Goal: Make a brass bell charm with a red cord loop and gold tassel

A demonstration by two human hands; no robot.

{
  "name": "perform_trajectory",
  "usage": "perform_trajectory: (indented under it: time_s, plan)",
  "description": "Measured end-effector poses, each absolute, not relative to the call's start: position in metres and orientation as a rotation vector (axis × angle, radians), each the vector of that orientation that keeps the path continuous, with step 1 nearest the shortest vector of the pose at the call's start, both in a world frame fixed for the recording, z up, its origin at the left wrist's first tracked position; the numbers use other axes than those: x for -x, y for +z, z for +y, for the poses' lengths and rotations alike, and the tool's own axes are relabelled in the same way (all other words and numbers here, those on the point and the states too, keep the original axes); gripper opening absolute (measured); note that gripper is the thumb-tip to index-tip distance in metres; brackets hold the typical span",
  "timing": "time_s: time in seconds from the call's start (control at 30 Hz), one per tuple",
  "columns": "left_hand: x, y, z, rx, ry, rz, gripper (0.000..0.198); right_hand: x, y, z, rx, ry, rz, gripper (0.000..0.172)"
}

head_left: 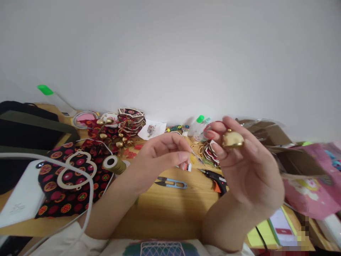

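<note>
My right hand [247,170] is raised palm-up at the right, its fingers curled around a shiny gold bell [232,140]. A thin red cord [217,123] loops by those fingertips. Level with it, on the left, my left hand [160,156] has thumb and fingertips pressed together; whatever may be between them is too small to make out. Below the left hand, blue-handled thread snips [173,183] lie on the wooden table [170,209]. A black and orange glue gun [214,177] lies behind my right wrist.
On the left are a spool of olive cord [114,164], patterned dark fabric [68,199] with a wooden frame [62,177], and a white cable [92,192]. Bells and stacked ornaments [131,121] line the wall. At right are a cardboard box [295,161], pink bag [306,202] and phone [282,227].
</note>
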State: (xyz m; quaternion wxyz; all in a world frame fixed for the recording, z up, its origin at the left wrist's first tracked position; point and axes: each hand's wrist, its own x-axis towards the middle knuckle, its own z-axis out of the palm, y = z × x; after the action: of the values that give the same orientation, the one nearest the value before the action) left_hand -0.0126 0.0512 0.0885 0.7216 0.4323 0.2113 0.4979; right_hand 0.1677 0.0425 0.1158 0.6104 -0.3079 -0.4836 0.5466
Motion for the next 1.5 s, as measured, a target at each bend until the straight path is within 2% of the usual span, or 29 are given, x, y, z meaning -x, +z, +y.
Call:
perform_trajectory:
  time_s: [0.27,0.43,0.5,0.73,0.9,1.5]
  plan:
    - [0.009,0.087,0.051,-1.011,1.197,0.648,0.005,-0.166,0.117,0.04,0.662,1.284,-1.142,0.023]
    - [0.008,0.088,0.048,-1.189,1.159,0.725,0.029,-0.164,0.12,0.04,0.612,1.417,-1.137,0.028]
    - [0.007,0.088,0.047,-1.216,1.112,0.666,0.031,-0.163,0.12,0.041,0.6,1.448,-1.116,0.028]
    - [-0.001,0.085,0.049,-1.105,1.085,0.616,0.022,-0.156,0.115,0.041,0.546,1.497,-1.156,0.024]
    - [0.003,0.091,0.047,-1.069,1.116,0.648,0.003,-0.154,0.114,0.04,0.542,1.508,-1.149,0.023]
    - [0.012,0.094,0.036,-1.257,1.199,0.714,0.011,-0.165,0.117,0.044,0.619,1.533,-1.196,0.027]
